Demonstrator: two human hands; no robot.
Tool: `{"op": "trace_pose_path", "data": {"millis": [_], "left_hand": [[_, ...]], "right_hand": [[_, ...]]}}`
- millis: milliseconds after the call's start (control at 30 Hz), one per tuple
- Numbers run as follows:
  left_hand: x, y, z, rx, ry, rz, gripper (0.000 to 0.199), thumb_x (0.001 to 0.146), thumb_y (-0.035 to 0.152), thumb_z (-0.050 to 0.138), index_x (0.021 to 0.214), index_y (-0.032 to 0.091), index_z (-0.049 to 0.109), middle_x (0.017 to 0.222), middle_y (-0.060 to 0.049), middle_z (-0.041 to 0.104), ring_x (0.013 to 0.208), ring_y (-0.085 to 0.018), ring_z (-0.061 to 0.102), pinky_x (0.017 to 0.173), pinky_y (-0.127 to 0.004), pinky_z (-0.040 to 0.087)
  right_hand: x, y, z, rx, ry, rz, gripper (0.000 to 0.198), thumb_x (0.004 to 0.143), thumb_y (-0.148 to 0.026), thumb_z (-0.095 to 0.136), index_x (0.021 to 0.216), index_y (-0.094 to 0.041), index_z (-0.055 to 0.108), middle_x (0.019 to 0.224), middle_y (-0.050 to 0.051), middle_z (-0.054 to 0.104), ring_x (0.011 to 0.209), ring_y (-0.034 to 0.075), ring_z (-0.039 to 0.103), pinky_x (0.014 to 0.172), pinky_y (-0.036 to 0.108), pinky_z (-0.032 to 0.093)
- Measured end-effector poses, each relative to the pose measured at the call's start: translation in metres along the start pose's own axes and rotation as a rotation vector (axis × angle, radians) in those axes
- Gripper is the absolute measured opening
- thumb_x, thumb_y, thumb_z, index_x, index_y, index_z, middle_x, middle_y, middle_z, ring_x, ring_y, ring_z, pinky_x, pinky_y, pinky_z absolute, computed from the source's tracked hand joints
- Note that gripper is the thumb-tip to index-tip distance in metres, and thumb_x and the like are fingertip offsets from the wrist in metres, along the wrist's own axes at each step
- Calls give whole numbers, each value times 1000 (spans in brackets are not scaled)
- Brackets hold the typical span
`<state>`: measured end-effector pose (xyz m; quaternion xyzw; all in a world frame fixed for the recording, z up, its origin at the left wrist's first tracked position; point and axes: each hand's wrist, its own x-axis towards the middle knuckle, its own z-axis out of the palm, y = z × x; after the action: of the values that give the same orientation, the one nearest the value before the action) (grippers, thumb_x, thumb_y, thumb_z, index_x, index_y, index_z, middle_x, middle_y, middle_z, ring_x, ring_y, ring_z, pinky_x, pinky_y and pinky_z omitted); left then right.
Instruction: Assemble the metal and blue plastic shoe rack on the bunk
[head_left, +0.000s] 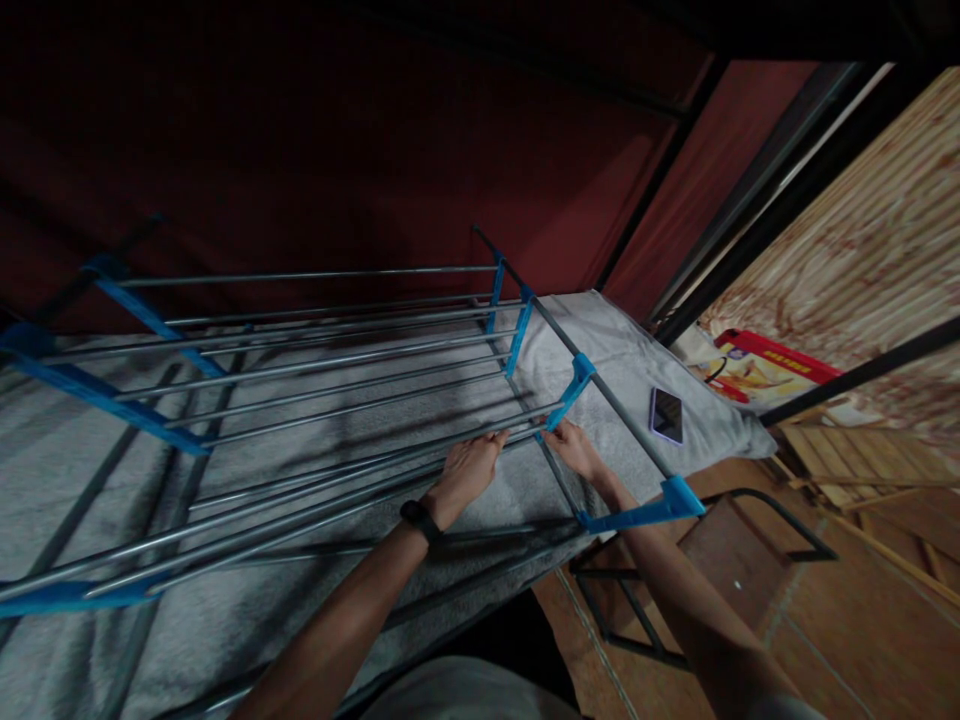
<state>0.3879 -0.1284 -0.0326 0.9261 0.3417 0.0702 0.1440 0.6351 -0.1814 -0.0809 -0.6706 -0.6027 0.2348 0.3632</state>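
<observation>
A rack of grey metal tubes [322,367] and blue plastic brackets lies on its side in front of me. My left hand [474,466] is closed around one or more of the front tubes [300,492], close to their right ends. Just right of it, my right hand [574,450] pinches the lower end of a blue bracket [574,392], where tube ends meet it. The fingertips there are partly hidden. Another blue bracket [645,508] extends beneath my right forearm, joined to the side pole [628,418]. At the left, the tubes run toward more blue brackets [112,400].
The rack rests on a grey blanket [600,330] over a bed-like surface against a dark red wall [337,180]. A phone [666,416] lies right of the rack. Beyond the edge stand a metal-framed chair [739,550], a red-yellow package [776,368] and wooden slats [870,455].
</observation>
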Motion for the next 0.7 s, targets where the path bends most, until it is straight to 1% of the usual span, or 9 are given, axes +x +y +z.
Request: {"op": "trace_pose_path", "data": {"millis": [100,200,400,533,700], "left_hand": [[-1,2,-2,-3,-16,-16,57,92,2,36,143,25,48,126,-9,68,109,-24,68,91,-38,56],[-2,2,-3,-9,-23,-25,59,91,2,37,145,25,47,129,-8,67,112,-22,67,95,-35,54],[-1,2,-3,-18,-22,-30,60,91,2,37,145,25,47,132,-7,65,116,-21,65,99,-34,52],[-2,4,-8,-28,-21,-47,58,93,4,36,145,26,47,132,-7,66,113,-22,67,96,-35,53],[-2,6,-12,-15,-13,-48,56,93,4,35,144,26,48,128,-7,69,108,-23,69,92,-35,55]], "right_hand": [[-1,-1,0,-7,6,2,26,89,-31,54,109,-19,67,94,6,73,89,23,67,79,34,53],[-1,0,1,-33,3,6,26,90,-31,53,109,-18,66,91,5,72,89,22,66,77,33,52],[0,2,2,-89,17,0,22,90,-33,50,99,-17,63,81,4,69,78,20,64,69,29,48],[1,0,2,-85,6,11,21,91,-34,50,96,-17,62,82,4,70,79,20,64,68,28,47],[0,-3,2,-98,-12,33,21,91,-32,50,101,-17,62,87,5,71,83,21,66,70,28,48]]}}
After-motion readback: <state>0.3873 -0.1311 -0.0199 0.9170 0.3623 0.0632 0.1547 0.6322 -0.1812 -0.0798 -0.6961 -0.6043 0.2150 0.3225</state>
